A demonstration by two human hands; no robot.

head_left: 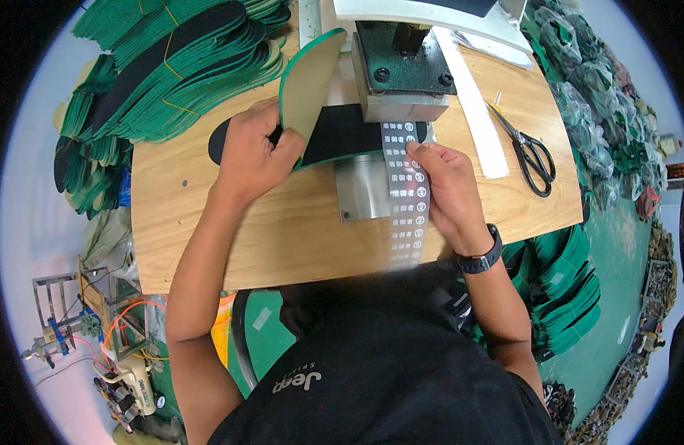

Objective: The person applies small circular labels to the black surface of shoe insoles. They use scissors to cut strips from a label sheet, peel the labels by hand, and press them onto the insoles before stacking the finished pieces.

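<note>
My left hand grips a beige shoe insole with a green edge, which stands tilted up from the table. Beneath it a black insole lies across the metal base plate of a heat press, whose heavy block hangs just behind. Between thumb and fingers of my right hand is the edge of a clear transfer film strip printed with rows of white marks. The strip's upper part lies over the black insole's right end; its lower part hangs toward the table's front edge.
Tied stacks of green and black insoles crowd the left back of the wooden table. Black-handled scissors and a long white strip lie to the right. More insole bundles sit below the table's right edge.
</note>
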